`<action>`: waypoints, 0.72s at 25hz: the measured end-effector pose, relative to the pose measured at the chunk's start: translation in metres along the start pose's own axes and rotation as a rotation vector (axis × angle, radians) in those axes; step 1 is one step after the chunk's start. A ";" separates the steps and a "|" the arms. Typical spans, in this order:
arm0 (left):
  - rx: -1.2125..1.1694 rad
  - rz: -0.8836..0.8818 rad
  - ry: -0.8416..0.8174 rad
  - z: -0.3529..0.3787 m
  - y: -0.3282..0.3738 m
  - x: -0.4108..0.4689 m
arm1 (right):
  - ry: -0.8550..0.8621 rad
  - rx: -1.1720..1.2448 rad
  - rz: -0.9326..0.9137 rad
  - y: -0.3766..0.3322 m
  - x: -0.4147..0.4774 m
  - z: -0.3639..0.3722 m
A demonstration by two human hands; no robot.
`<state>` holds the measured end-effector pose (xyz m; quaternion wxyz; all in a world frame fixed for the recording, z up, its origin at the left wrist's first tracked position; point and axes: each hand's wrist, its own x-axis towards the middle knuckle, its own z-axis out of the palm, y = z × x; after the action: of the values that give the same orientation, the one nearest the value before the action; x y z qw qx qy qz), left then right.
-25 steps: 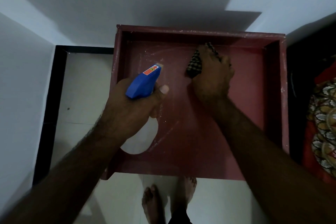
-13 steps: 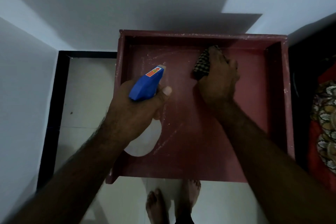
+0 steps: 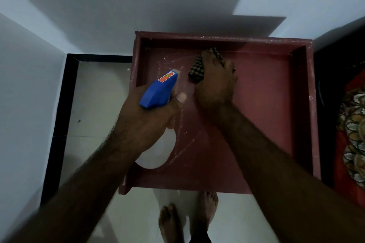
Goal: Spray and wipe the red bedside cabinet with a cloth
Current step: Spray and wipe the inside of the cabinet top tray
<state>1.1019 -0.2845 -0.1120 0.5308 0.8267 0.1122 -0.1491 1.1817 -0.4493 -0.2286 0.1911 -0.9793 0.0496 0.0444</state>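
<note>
Right hand (image 3: 215,85) bunches checked cloth (image 3: 196,71) under curled fingers, upper centre of red bedside cabinet (image 3: 266,116) | left hand (image 3: 146,124) wraps spray bottle (image 3: 160,90), centre-left | best: press flat, overlap strokes, chase white streaks (image 3: 170,59).

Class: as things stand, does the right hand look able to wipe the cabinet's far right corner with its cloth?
Probably yes. The right hand presses the cloth near the back rim, and the cabinet top between it and that corner lies bare.
</note>
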 end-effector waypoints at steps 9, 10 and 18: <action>0.015 0.028 0.012 -0.005 -0.004 -0.007 | 0.003 -0.008 -0.156 0.037 -0.002 -0.013; 0.001 0.030 0.010 -0.006 -0.005 -0.009 | 0.025 -0.001 -0.105 0.036 -0.005 -0.012; 0.002 0.017 0.021 -0.010 -0.006 -0.023 | -0.049 -0.092 -0.188 0.009 -0.017 0.000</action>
<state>1.0800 -0.2735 -0.1047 0.5300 0.8297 0.1104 -0.1362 1.1639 -0.4563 -0.2301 0.1505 -0.9860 -0.0493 0.0525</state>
